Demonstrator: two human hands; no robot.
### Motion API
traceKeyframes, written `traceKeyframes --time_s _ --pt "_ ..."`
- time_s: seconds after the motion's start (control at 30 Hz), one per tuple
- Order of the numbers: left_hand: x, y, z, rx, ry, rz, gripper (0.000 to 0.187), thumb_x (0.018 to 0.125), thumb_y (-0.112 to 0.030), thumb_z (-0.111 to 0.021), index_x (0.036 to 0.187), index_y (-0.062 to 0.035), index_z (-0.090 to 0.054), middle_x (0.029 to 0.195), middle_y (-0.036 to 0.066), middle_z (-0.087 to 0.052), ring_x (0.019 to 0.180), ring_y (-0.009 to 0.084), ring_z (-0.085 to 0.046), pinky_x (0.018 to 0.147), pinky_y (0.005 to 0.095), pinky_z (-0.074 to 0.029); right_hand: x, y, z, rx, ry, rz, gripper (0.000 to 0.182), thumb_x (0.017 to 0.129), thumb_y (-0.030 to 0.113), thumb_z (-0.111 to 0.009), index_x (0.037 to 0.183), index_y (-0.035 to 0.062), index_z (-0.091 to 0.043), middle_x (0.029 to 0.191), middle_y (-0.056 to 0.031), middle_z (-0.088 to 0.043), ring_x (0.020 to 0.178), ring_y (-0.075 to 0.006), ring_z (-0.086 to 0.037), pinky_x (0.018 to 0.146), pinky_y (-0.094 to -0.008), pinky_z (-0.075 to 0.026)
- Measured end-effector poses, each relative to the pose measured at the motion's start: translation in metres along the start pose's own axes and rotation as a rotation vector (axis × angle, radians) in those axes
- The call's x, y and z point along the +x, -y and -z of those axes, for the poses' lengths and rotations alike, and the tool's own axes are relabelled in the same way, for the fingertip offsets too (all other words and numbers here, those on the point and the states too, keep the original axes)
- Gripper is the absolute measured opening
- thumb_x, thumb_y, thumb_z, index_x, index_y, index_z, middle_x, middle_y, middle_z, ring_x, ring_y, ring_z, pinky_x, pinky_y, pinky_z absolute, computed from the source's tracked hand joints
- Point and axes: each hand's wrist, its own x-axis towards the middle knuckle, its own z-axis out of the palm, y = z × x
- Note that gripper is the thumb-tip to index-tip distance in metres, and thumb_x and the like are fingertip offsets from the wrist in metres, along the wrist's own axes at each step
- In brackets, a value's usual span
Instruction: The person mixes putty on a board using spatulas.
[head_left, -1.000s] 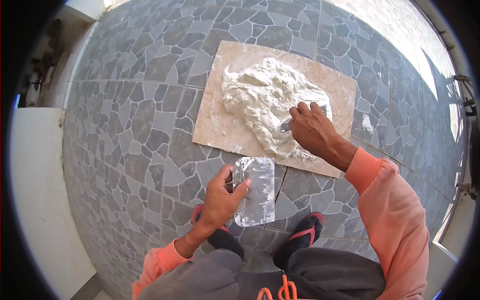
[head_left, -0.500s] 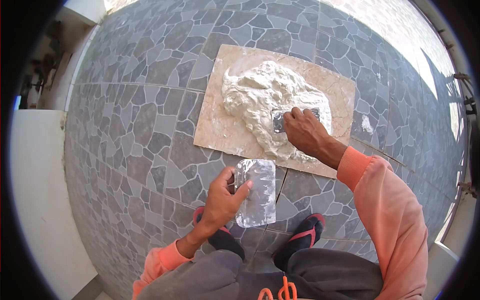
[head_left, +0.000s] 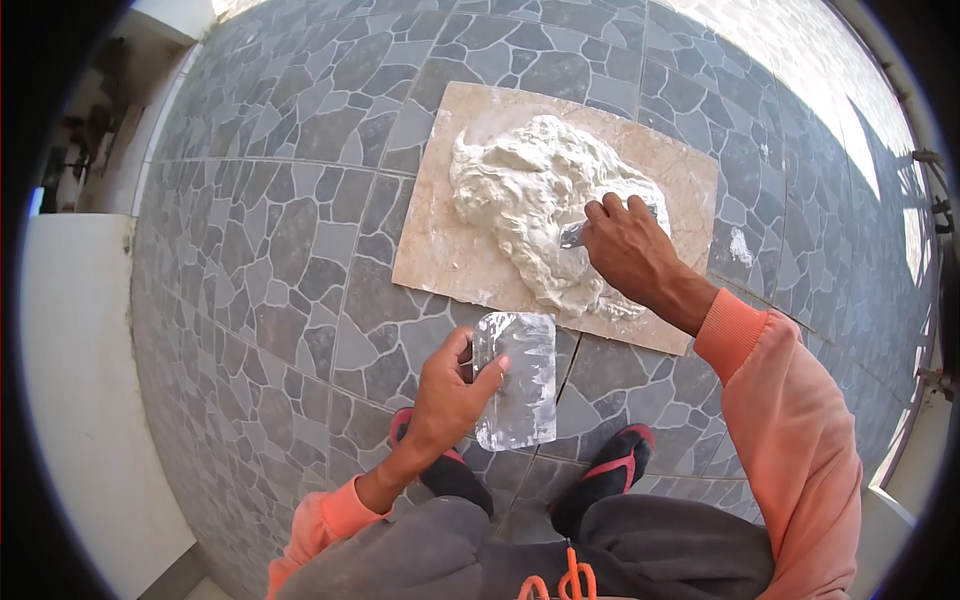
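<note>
A mound of wet white plaster [head_left: 520, 185] lies spread over a beige marbled tile [head_left: 425, 250] on the floor. My right hand [head_left: 632, 245] grips a small scraper [head_left: 572, 236], its blade tilted and pressed against the right part of the mound; the hand covers most of it. Closer to my body, my left hand [head_left: 455, 390] pinches a flat, rounded-corner scraper plate [head_left: 525, 385] between thumb and fingers. White smears streak its grey face. That plate is held over the floor, just off the tile's near edge.
Grey stone-patterned floor tiles [head_left: 270, 240] surround the board. My feet in red-strapped sandals [head_left: 610, 470] stand close below it. A white splotch [head_left: 740, 246] marks the floor at right. A low pale wall [head_left: 90, 380] runs along the left.
My right hand has shifted slightly right, and its scraper has tipped so that less of the blade face shows. The left hand still holds its plate in nearly the same place.
</note>
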Motion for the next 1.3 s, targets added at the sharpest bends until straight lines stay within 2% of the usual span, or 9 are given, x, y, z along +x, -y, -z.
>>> traceKeyframes --time_s 0.07,0.3,0.4,0.53,0.73,0.9,1.0,1.2,1.3 --pt "0.001 0.001 -0.001 -0.026 -0.003 -0.009 0.022 0.093 -0.008 -0.067 0.110 0.0011 -0.056 0.093 0.003 -0.064 0.080 0.0032 -0.057 0.066 0.0194 -0.047 0.003 0.001 -0.010 -0.022 -0.132 -0.019 0.015 0.086 0.010 -0.059 0.086 0.0012 -0.071 0.098 -0.0086 -0.060 0.095 -0.0217 -0.054 0.074 -0.0334 -0.044" --pt "-0.002 -0.001 0.000 -0.005 -0.007 0.006 0.024 0.093 -0.010 -0.067 0.110 0.0032 -0.056 0.094 0.006 -0.066 0.084 0.0070 -0.061 0.071 0.0236 -0.051 0.000 0.003 0.001 -0.014 0.036 -0.009 0.016 0.087 0.012 -0.059 0.085 0.0029 -0.072 0.095 -0.0062 -0.059 0.093 -0.0204 -0.053 0.073 -0.0326 -0.042" --pt "0.000 -0.002 -0.001 -0.011 0.002 0.014 0.024 0.093 -0.010 -0.067 0.110 0.0031 -0.056 0.094 0.006 -0.066 0.084 0.0069 -0.061 0.071 0.0234 -0.051 0.005 0.006 -0.011 -0.053 -0.190 -0.019 0.017 0.087 0.012 -0.059 0.083 0.0031 -0.073 0.096 -0.0062 -0.060 0.093 -0.0206 -0.053 0.073 -0.0326 -0.042" --pt "0.001 -0.003 0.000 -0.001 0.012 -0.003 0.023 0.093 -0.009 -0.067 0.110 0.0030 -0.056 0.094 0.006 -0.066 0.082 0.0067 -0.060 0.070 0.0233 -0.051 0.002 0.015 -0.024 0.028 0.051 0.081 0.017 0.086 0.011 -0.060 0.081 0.0014 -0.073 0.097 -0.0067 -0.060 0.096 -0.0220 -0.054 0.075 -0.0341 -0.043" --pt "0.000 -0.001 -0.001 -0.018 -0.001 0.005 0.023 0.093 -0.009 -0.066 0.109 0.0031 -0.056 0.094 0.006 -0.066 0.082 0.0066 -0.061 0.070 0.0234 -0.052 0.010 0.002 -0.018 -0.039 -0.161 -0.024 0.014 0.085 0.009 -0.061 0.081 0.0054 -0.074 0.098 -0.0067 -0.061 0.096 -0.0217 -0.054 0.075 -0.0336 -0.043" --pt "-0.001 -0.002 0.000 0.000 -0.002 0.009 0.023 0.093 -0.009 -0.066 0.109 0.0033 -0.056 0.095 0.006 -0.066 0.083 0.0066 -0.061 0.070 0.0237 -0.052 0.006 0.006 -0.014 -0.005 0.095 0.031 0.015 0.085 0.010 -0.062 0.087 0.0023 -0.074 0.100 -0.0085 -0.061 0.097 -0.0226 -0.054 0.073 -0.0349 -0.043" --pt "0.000 -0.001 -0.001 -0.016 -0.004 0.010 0.023 0.093 -0.010 -0.067 0.109 0.0033 -0.056 0.094 0.006 -0.066 0.083 0.0067 -0.061 0.070 0.0240 -0.052 0.010 0.000 -0.004 -0.006 -0.082 -0.045 0.015 0.085 0.009 -0.062 0.087 0.0020 -0.074 0.100 -0.0082 -0.061 0.099 -0.0219 -0.054 0.074 -0.0348 -0.043" --pt "0.000 0.001 0.000 0.002 -0.003 -0.005 0.023 0.093 -0.009 -0.067 0.110 0.0027 -0.056 0.094 0.006 -0.065 0.082 0.0056 -0.059 0.069 0.0228 -0.051 0.004 0.008 -0.018 0.030 0.077 0.038 0.015 0.085 0.010 -0.062 0.090 0.0014 -0.073 0.098 -0.0071 -0.061 0.097 -0.0217 -0.054 0.074 -0.0342 -0.043" --pt "0.000 0.002 0.000 -0.016 -0.002 0.015 0.023 0.093 -0.007 -0.067 0.112 0.0012 -0.056 0.095 0.004 -0.064 0.081 0.0037 -0.057 0.067 0.0204 -0.049 0.008 0.001 -0.008 -0.024 -0.076 0.001 0.014 0.084 0.011 -0.062 0.089 0.0034 -0.073 0.097 -0.0064 -0.060 0.096 -0.0211 -0.054 0.074 -0.0337 -0.043"
